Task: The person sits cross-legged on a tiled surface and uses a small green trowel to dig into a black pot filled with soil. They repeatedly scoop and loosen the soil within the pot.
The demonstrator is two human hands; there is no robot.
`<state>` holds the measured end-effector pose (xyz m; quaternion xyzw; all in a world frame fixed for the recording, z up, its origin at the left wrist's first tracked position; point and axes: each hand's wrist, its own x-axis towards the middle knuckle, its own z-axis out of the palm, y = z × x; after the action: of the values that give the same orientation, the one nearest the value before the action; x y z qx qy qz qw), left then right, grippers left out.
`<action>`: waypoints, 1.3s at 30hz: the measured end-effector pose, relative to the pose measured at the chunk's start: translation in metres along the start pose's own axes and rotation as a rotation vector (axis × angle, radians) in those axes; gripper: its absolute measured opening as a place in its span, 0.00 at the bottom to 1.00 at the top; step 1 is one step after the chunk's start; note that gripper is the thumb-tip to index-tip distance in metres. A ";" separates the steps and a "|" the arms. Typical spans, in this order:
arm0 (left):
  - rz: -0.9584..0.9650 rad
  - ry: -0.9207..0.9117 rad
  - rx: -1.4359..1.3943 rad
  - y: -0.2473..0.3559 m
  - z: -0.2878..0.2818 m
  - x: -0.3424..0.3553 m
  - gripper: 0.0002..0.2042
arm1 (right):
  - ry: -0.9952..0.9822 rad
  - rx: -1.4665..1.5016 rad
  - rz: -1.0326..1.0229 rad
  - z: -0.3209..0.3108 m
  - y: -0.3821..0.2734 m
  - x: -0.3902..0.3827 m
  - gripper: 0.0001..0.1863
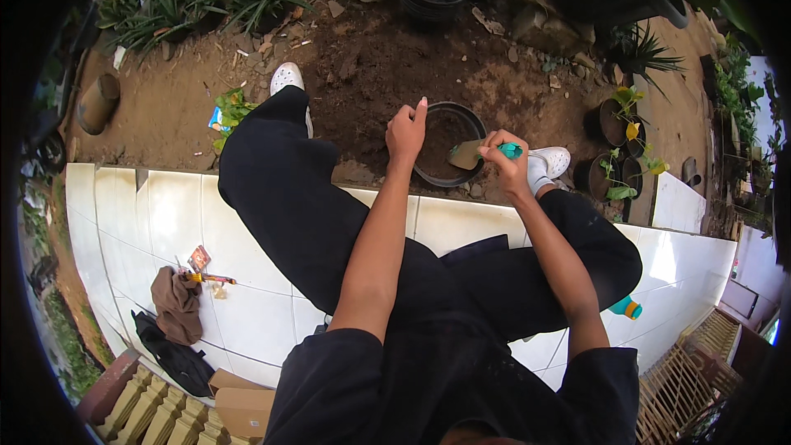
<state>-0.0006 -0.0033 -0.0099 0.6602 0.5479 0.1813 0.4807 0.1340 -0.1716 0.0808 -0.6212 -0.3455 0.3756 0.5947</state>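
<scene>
Black shirt (470,379) nearest, two bare forearms (379,251) extending from it. One round black pot (476,118), holding dark soil (437,128), stands on the ground (354,70) between two white shoes (287,77). One trowel (466,155), green-handled, its blade tan, slants into the pot. Right hand (506,163): fingers wrapped around the handle. Left hand (404,136): at the pot's left rim, fingers curled; cannot tell whether pinching it.

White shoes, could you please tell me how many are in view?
2. One dotted white shoe, partly covered by a black trouser leg, is left of the central round black plastic pot; the other white shoe is right of the pot.
</scene>
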 end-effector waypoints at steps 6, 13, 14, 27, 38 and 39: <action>-0.050 -0.013 0.014 0.002 -0.003 -0.001 0.28 | -0.238 -0.239 -0.237 0.011 -0.014 0.014 0.13; -0.018 0.001 -0.002 0.003 0.001 0.000 0.28 | -0.291 -0.101 -0.158 0.041 0.006 -0.004 0.16; -0.026 -0.012 -0.004 0.003 0.000 -0.001 0.28 | -0.250 -0.013 -0.109 0.039 0.002 0.000 0.16; -0.062 -0.014 -0.088 0.002 -0.002 0.001 0.28 | -0.098 0.105 -0.081 0.049 -0.002 0.008 0.11; -0.045 -0.028 -0.173 -0.014 0.010 0.011 0.27 | 0.054 0.123 0.107 0.080 0.000 0.011 0.08; -0.043 -0.018 -0.186 -0.013 0.009 0.010 0.27 | 0.108 0.175 0.019 0.073 -0.006 0.016 0.09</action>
<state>0.0023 0.0005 -0.0281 0.6025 0.5382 0.2151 0.5487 0.0772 -0.1222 0.0846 -0.5894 -0.2731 0.3758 0.6609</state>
